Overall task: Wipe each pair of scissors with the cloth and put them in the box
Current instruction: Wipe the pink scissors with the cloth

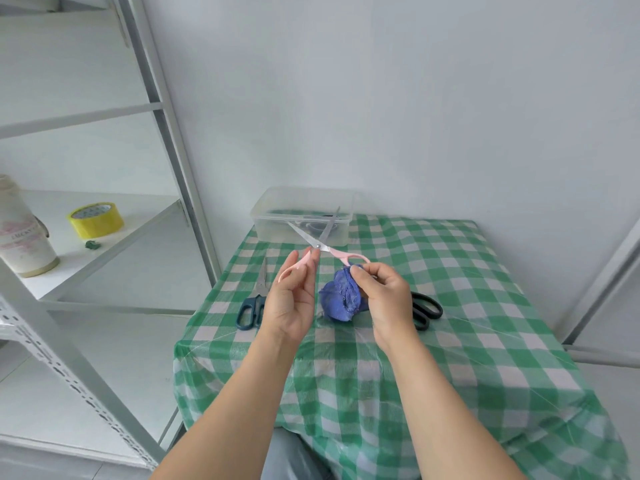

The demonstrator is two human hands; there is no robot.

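A table (450,306) under a green checked cover is seen, and at its far edge a clear plastic box (273,216) is set, open at the top. Something dark is seen inside it, possibly a pair already put away, though this cannot be told for certain. Above the table the pink scissors (332,251) are held up between the hands. One handle is pinched in the curled fingers of the left hand (291,303). The bunched blue cloth (337,299) is gripped in the right hand (384,296), which is closed against the other handle. This pair is judged to be mid-wipe. Their long axis runs away from the person, with the blades spread in a V toward the box. Teal-handled scissors (254,299) and black-handled scissors (426,310) are left lying on the table, apparently still to be wiped.
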